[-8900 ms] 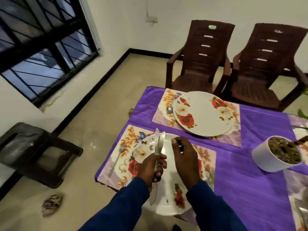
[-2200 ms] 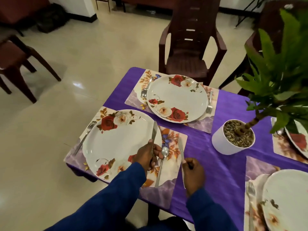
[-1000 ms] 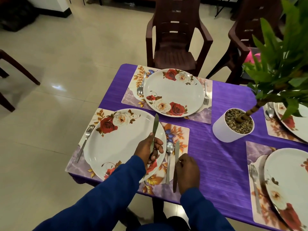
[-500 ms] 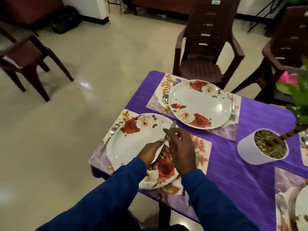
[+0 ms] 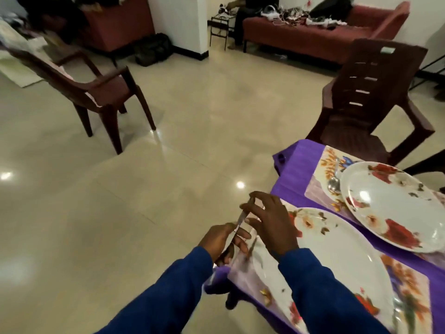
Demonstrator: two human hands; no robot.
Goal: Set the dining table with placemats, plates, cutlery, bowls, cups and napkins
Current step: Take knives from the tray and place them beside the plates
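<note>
Left hand (image 5: 222, 239) grips a table knife (image 5: 241, 218) by the handle, held past the tabletop (image 5: 290, 186) edge; right hand (image 5: 271, 222) fingers pinch its blade w/ light hold. Risk: mid-handover slip, knife drops to floor or hits nearest plate (image 5: 337, 256)

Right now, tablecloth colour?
Purple; the tablecloth shows best in the head view, at the table's corner.
</note>
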